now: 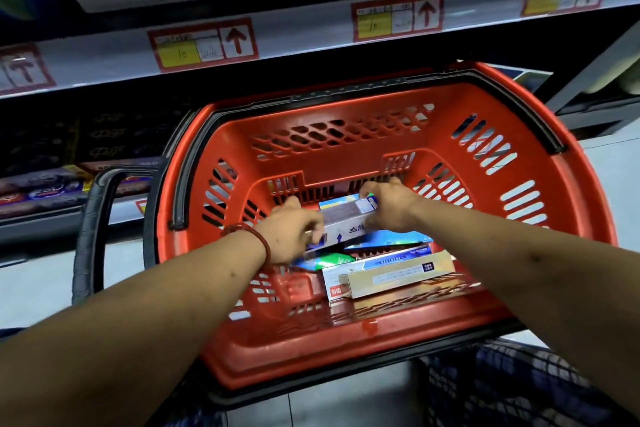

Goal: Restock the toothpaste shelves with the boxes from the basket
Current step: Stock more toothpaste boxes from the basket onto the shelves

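A red plastic basket (pixel 346 350) stands in front of me below the shelves. Several toothpaste boxes lie on its bottom, among them a beige box (pixel 398 276) near the front. Both my hands reach into the basket. My left hand (pixel 292 236) grips the near end of a white and blue box (pixel 346 224), and my right hand (pixel 391 206) grips its far end. The box is tilted, raised a little above the others.
A shelf edge (pixel 311 31) with red and yellow price tags runs above the basket, with large white toothpaste cartons on it. A lower shelf at the left holds dark and purple boxes (pixel 45 187). A black basket handle (pixel 90 229) sticks out at the left. Checked fabric (pixel 519 388) lies at bottom right.
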Tool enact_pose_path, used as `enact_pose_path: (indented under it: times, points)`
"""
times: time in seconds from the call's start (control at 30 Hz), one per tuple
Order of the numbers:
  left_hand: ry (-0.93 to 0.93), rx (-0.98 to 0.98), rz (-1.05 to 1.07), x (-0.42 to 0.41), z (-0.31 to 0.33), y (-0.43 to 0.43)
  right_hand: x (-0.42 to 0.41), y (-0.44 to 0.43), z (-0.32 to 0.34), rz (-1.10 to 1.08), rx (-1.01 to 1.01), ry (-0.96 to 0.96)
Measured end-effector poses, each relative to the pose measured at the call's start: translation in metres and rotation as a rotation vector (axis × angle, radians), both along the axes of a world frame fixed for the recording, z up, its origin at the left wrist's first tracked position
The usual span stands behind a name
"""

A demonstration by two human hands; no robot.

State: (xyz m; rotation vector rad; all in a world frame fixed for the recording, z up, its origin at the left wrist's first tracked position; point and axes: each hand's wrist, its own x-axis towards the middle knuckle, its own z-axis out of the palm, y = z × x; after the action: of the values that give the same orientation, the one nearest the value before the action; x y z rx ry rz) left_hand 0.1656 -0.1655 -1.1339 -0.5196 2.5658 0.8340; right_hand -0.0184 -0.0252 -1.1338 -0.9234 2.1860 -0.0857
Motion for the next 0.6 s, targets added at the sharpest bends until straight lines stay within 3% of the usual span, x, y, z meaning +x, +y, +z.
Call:
enact_pose_path:
  times: [0.1, 0.23, 0.6]
  points:
    - [0.074, 0.159, 0.247, 0.001, 0.000, -0.016, -0.004, 0.011, -0.002, -0.036, -0.024, -0.086]
    - [0.050, 0.326, 0.396, 0.018, 0.000, -0.036, 0.010, 0.018, -0.004, -0.242, -0.083, -0.419]
    - [-0.069, 0.574, 0.522, 0.089, 0.021, -0.070, 0.066, -0.012, 0.015, -0.077, 0.051, -0.624]
